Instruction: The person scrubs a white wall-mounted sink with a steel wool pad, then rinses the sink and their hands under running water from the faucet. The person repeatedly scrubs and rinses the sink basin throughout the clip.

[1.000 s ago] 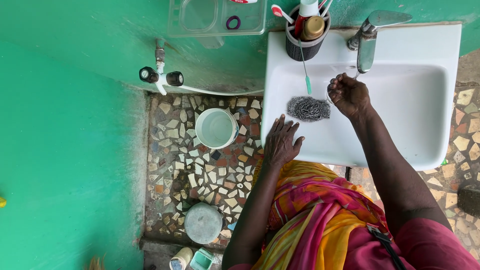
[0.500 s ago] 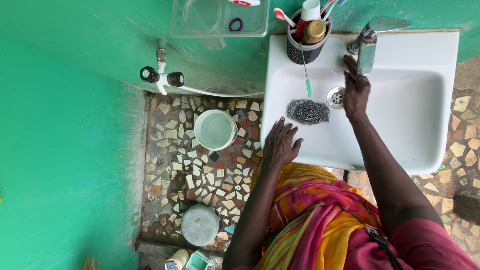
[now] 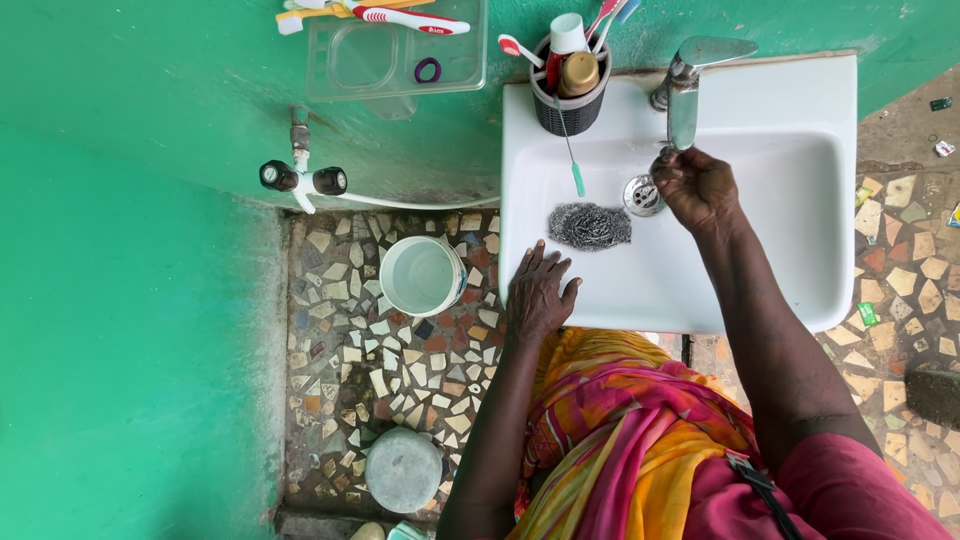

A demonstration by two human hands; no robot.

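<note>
Now: hands at the white sink

Right hand (image 3: 695, 188) is cupped, fingers curled loosely, under the tap (image 3: 684, 100), gripping nothing I can see. Left hand (image 3: 538, 292) lies flat, fingers spread, on the sink (image 3: 780, 270) rim. Steel scrubber (image 3: 589, 226) sits in the basin beside the drain (image 3: 642, 195).

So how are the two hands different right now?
The right hand is curled loosely under the tap, inside the white sink; the left hand lies flat with fingers spread on the sink's front rim. The right hand is near the drain; the left is closer to the steel scrubber. Neither hand holds anything.
</note>
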